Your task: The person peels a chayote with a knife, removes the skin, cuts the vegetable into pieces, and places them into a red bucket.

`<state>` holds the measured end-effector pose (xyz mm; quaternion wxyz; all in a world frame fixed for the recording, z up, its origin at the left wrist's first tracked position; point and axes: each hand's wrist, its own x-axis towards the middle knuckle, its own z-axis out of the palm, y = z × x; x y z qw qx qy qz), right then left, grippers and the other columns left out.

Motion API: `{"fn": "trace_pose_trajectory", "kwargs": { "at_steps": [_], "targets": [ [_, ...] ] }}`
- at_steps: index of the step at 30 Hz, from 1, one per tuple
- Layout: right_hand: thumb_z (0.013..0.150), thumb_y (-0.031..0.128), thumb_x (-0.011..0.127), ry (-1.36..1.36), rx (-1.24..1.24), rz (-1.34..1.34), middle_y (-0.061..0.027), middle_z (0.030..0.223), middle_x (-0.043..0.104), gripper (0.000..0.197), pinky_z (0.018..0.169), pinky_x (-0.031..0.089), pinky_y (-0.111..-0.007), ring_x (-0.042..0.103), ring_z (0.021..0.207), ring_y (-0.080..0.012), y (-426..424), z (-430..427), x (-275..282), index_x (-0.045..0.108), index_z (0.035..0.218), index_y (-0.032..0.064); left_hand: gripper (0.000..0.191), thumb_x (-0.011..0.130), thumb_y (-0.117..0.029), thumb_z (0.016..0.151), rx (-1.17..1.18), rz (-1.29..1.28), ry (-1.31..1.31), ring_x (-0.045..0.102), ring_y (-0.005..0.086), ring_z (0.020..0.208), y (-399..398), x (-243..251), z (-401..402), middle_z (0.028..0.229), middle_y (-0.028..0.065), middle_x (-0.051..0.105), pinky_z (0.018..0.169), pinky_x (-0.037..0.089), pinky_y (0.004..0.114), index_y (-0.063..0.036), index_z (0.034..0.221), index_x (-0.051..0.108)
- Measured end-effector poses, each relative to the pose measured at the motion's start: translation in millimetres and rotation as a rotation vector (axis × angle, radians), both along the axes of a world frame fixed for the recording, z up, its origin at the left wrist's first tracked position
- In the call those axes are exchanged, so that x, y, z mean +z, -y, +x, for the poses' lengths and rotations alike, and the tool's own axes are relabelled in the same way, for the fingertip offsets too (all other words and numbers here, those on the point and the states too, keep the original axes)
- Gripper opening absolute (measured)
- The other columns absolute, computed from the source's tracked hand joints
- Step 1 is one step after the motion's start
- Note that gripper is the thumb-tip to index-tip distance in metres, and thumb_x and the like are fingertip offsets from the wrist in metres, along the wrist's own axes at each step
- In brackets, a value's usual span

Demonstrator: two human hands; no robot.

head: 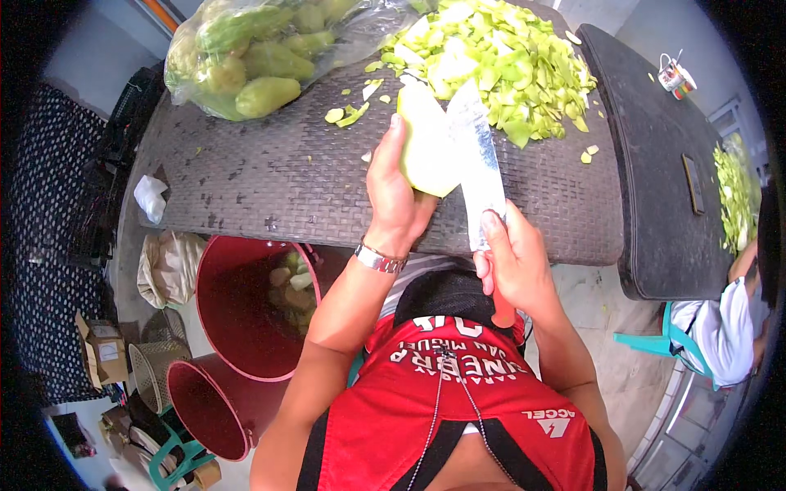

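My left hand holds a large pale green fruit or vegetable, its surface smooth and bright as if peeled, above the woven-pattern table. In my right hand is a wide-bladed kitchen knife with an orange-red handle; its blade points away from me and lies beside or against the right side of the produce. Which of the two it is, touching or just apart, I cannot tell. Beyond both hands spreads a big heap of green peelings. A clear plastic bag of whole pale green produce rests at the back left.
Below the table's front edge, left, stand a large red bin with produce inside and a smaller red bin. A second dark table adjoins on the right, bearing a mug and a phone-like object. Another person sits there near more peelings.
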<state>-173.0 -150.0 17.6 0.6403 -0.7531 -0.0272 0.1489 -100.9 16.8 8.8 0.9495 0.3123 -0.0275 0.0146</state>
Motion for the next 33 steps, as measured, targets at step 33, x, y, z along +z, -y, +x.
{"fn": "trace_pose_trajectory", "kwargs": {
  "at_steps": [33],
  "targets": [
    [0.108,0.043,0.04,-0.183,-0.028,0.37,-0.0024,0.06,0.045,0.041,0.034,0.044,-0.028,0.046,0.039,-0.0109,-21,30,-15,0.044,0.12,0.0042,0.048,0.039,-0.046,0.107,0.093,0.247,-0.14,0.066,0.0187,0.096,29,-33,-18,0.109,0.008,0.066,0.085,0.054,0.036,-0.0046,0.126,0.055]
  ]
}}
